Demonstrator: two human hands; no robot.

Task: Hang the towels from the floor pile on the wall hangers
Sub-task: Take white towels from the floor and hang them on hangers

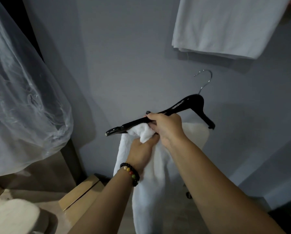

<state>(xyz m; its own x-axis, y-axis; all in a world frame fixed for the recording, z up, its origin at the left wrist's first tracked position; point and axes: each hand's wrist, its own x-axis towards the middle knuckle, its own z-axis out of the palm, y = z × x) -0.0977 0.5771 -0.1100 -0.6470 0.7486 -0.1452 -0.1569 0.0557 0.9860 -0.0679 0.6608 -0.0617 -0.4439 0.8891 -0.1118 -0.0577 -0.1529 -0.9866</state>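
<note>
A black hanger (181,105) with a silver hook is held in mid-air in front of the grey wall. My right hand (166,127) grips its left arm. A white towel (151,188) hangs down from the hanger, bunched at the top. My left hand (141,152), with a bead bracelet on the wrist, grips that bunched part just under the hanger. Another white towel (225,26) hangs on the wall at the upper right. A pale heap of towels (13,215) lies on the floor at the lower left.
A clear plastic cover (23,102) over dark clothes bulges out on the left. Cardboard boxes (84,193) sit on the floor below it, by the wall. A grey wall (124,56) fills the middle.
</note>
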